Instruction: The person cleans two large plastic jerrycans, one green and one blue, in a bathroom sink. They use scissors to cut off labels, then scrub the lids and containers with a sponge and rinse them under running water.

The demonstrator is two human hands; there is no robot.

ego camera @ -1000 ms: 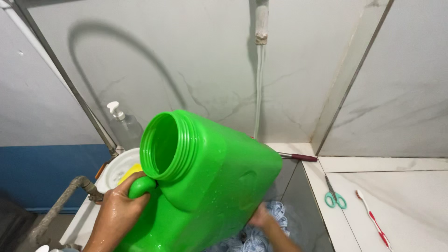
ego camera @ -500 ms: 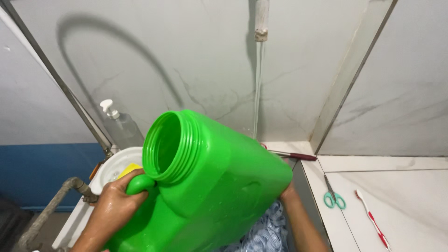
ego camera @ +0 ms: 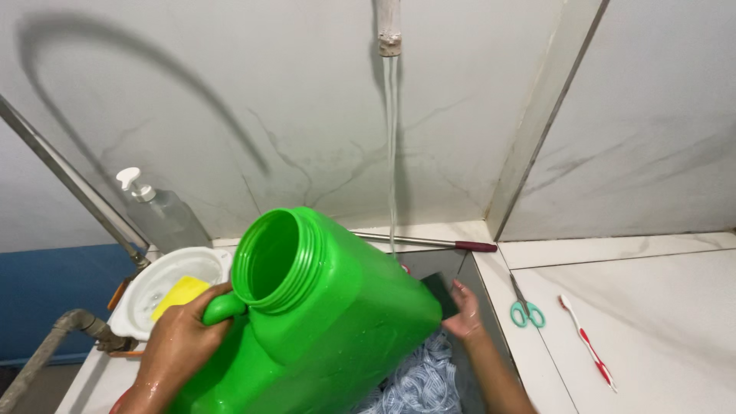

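Observation:
A large green plastic jug [ego camera: 322, 322] with a wide open threaded mouth is tilted over the sink. My left hand [ego camera: 180, 341] grips its handle near the mouth. My right hand [ego camera: 464, 310] is wet and rests against the jug's far bottom edge, fingers on a dark patch there. A thin stream of water [ego camera: 392, 153] falls from a pipe spout [ego camera: 388, 23] above, landing just behind the jug. Blue-and-white cloth [ego camera: 422, 383] lies in the sink under the jug.
A white bowl [ego camera: 146, 291] holding a yellow sponge [ego camera: 178, 296] sits at left, beside a clear pump bottle [ego camera: 161, 211]. A long tool with a dark red handle [ego camera: 429, 243] lies on the back ledge. Teal scissors [ego camera: 525, 307] and a red-and-white toothbrush [ego camera: 589, 341] lie on the white counter.
The view has dropped and shifted. My right hand has come out from under the jug to its far bottom edge, and the jug sits lower in view.

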